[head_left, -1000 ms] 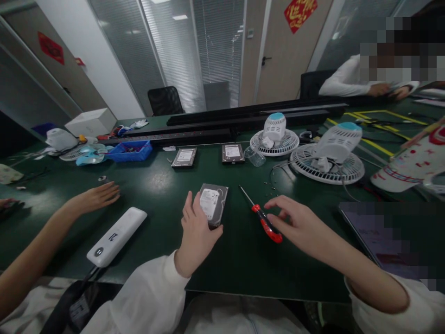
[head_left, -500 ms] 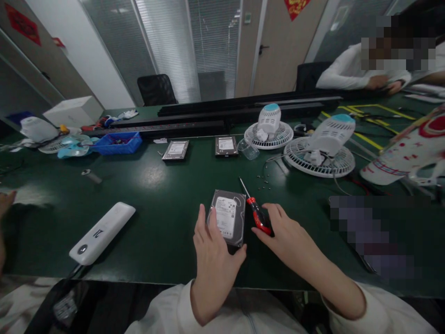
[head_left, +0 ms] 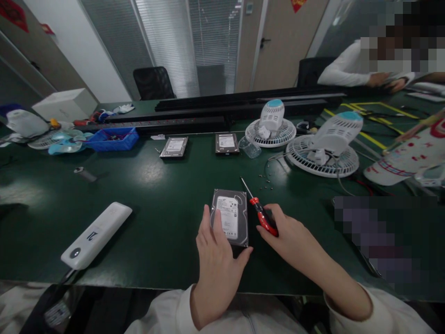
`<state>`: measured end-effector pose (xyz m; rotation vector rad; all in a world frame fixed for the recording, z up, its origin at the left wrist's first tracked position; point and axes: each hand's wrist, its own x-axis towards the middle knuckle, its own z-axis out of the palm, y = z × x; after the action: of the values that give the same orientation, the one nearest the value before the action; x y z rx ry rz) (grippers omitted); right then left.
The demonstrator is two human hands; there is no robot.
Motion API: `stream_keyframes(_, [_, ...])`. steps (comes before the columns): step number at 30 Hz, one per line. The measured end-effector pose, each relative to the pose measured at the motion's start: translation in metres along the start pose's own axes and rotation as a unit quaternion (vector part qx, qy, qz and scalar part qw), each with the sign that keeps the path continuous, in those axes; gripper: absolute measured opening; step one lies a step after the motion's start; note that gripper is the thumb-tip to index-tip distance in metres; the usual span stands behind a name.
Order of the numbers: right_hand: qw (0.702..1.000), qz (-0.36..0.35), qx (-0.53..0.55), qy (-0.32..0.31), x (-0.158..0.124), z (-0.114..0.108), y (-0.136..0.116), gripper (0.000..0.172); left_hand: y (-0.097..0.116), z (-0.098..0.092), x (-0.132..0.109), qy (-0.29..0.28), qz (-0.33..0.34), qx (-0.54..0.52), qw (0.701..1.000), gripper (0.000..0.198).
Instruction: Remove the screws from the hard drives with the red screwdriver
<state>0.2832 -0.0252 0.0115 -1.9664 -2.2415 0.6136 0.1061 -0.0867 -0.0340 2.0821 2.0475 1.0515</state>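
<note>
A hard drive (head_left: 229, 215) with a white label lies flat on the green table in front of me. My left hand (head_left: 217, 260) grips its near left part, with fingers along the left side and over the label, and the thumb at the near right corner. Just right of the drive, my right hand (head_left: 292, 236) holds a screwdriver (head_left: 264, 217) by its red and black handle, the shaft pointing away and left, low over the table. Several small screws (head_left: 266, 182) lie scattered beyond the screwdriver.
Two more hard drives, one left (head_left: 174, 147) and one right (head_left: 226, 143), lie farther back. Two white fans (head_left: 323, 153) and a clear plastic cup (head_left: 251, 147) stand right of them. A blue tray (head_left: 114, 139), a white power bank (head_left: 97, 235) and a small cylinder (head_left: 85, 174) are left.
The view has shifted slightly. Both hands keep nearly the same places at the drive and screwdriver. Another person's hand at the far left edge has gone out of view.
</note>
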Motion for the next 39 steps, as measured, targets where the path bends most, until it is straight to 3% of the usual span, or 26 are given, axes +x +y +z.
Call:
stream_keyframes(5, [0.998, 0.007, 0.047, 0.035, -0.003, -0.003, 0.009, 0.036, -0.009, -0.008, 0.000, -0.037, 0.016, -0.036, 0.999, 0.112])
stream_keyframes(10, [0.968, 0.027, 0.137, 0.207, -0.014, -0.011, 0.016, 0.034, -0.025, -0.012, 0.005, -0.055, 0.014, -0.087, 0.995, 0.107])
stream_keyframes(16, [0.882, 0.041, 0.167, 0.439, -0.018, -0.024, 0.031, 0.035, -0.044, -0.009, 0.008, -0.063, -0.027, -0.155, 0.986, 0.102])
stream_keyframes(20, [0.803, -0.039, 0.270, 0.530, -0.015, -0.047, 0.028, 0.040, -0.044, -0.002, 0.011, -0.067, -0.055, -0.186, 0.979, 0.101])
stream_keyframes(23, [0.761, -0.141, 0.322, 0.544, -0.007, -0.067, 0.020, 0.041, -0.038, 0.003, 0.015, -0.080, -0.057, -0.197, 0.975, 0.100])
stream_keyframes(27, [0.703, -0.212, 0.358, 0.577, 0.009, -0.092, 0.004, 0.041, -0.035, 0.000, 0.021, -0.096, -0.052, -0.156, 0.982, 0.099])
stream_keyframes(28, [0.699, -0.222, 0.370, 0.570, 0.012, -0.096, -0.003, 0.039, -0.037, -0.003, 0.023, -0.104, -0.044, -0.136, 0.984, 0.096])
stream_keyframes(31, [0.730, -0.204, 0.419, 0.499, 0.018, -0.108, -0.029, 0.024, -0.045, -0.013, 0.032, -0.138, -0.023, -0.059, 0.988, 0.086])
stream_keyframes(34, [0.738, -0.205, 0.481, 0.426, 0.027, -0.115, -0.054, 0.024, -0.053, -0.023, 0.045, -0.185, -0.005, 0.003, 0.983, 0.077])
stream_keyframes(37, [0.723, -0.213, 0.522, 0.399, 0.043, -0.119, -0.069, 0.028, -0.059, -0.031, 0.062, -0.236, 0.042, 0.026, 0.971, 0.071])
stream_keyframes(39, [0.688, -0.251, 0.535, 0.422, 0.057, -0.119, -0.074, 0.030, -0.061, -0.036, 0.072, -0.277, 0.084, 0.030, 0.957, 0.076])
